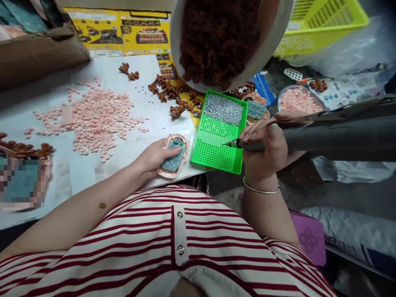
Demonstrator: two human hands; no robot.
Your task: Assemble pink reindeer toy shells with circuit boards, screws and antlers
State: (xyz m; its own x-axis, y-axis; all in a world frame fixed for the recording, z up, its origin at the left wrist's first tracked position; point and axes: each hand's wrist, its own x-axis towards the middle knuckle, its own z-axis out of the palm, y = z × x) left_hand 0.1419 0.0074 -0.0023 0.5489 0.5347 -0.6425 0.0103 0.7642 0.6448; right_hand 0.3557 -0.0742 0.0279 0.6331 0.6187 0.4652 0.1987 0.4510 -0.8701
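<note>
My left hand (157, 159) grips a pink plastic housing (171, 170) with a green circuit board and a grey-green panel in it, thumb on top, near the table's front edge. My right hand (264, 146) is wrapped round a dark electric screwdriver (337, 136), held sideways. Its thin bit (229, 144) points left, above the holes of a green plastic basket (198, 159). Small silver screws (223, 108) fill the far end of that basket.
Small pink parts (99, 115) lie spread on the white table. A white bucket (176, 41) of brown bone-shaped pieces (216, 49) tilts at the back. A cardboard box (40, 57) stands back left, a yellow basket (334, 31) back right. More housings (257, 111) lie beyond the green basket.
</note>
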